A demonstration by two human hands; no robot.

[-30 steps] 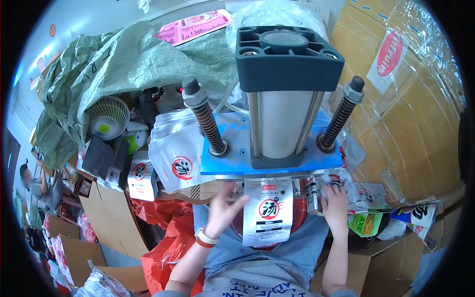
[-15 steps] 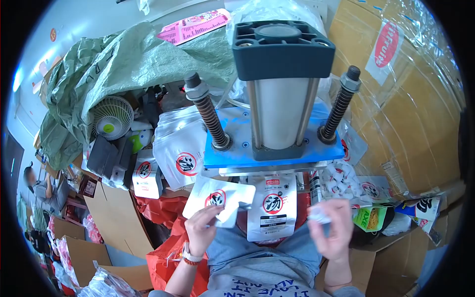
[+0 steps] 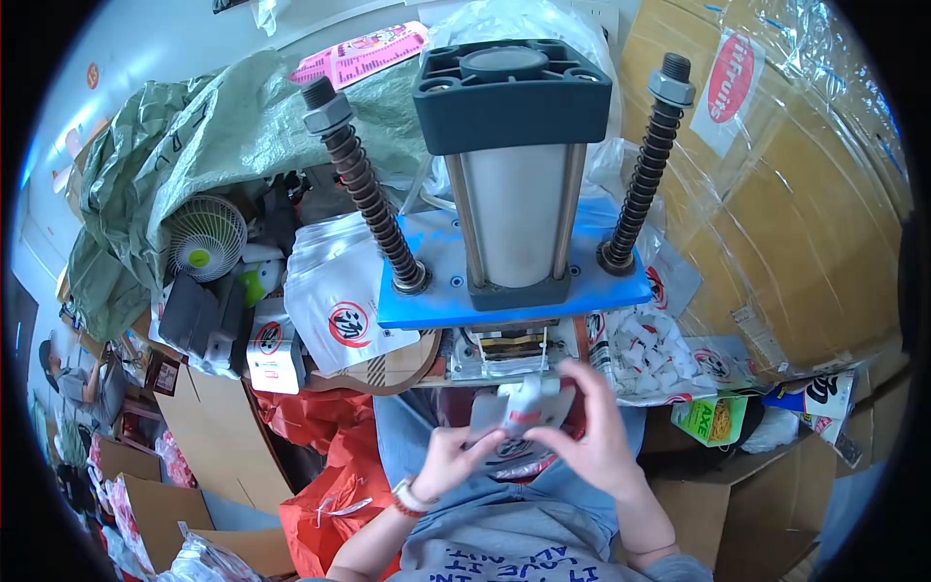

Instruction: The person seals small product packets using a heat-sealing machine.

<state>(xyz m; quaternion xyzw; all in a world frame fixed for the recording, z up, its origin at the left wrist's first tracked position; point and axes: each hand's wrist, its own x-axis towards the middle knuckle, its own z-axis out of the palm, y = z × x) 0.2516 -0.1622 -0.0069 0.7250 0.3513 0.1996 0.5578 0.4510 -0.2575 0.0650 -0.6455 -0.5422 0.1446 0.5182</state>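
In front of the press, a silver-white pouch (image 3: 555,408) is between my two hands, blurred by motion. My left hand (image 3: 454,462) pinches its lower left side, thumb toward the middle. My right hand (image 3: 593,441) holds its right side, the thumb low and the fingers up along the edge. A small white piece (image 3: 525,393) shows at the top of the pouch, right by the press bed (image 3: 501,357). Above stands the press (image 3: 517,209), with a blue plate (image 3: 436,308) and two spring-wound rods.
Printed pouches (image 3: 335,291) lie stacked left of the press, beside a fan (image 3: 207,236). Small white pieces (image 3: 648,354) are heaped to the right. Red bags (image 3: 339,485) hang at lower left, and a large cardboard sheet (image 3: 776,223) leans at right. A person (image 3: 82,378) is far left.
The press plate has risen along its rods. The pouch beneath it has left that spot. My right hand has moved left to join my left hand, which has moved right and down.
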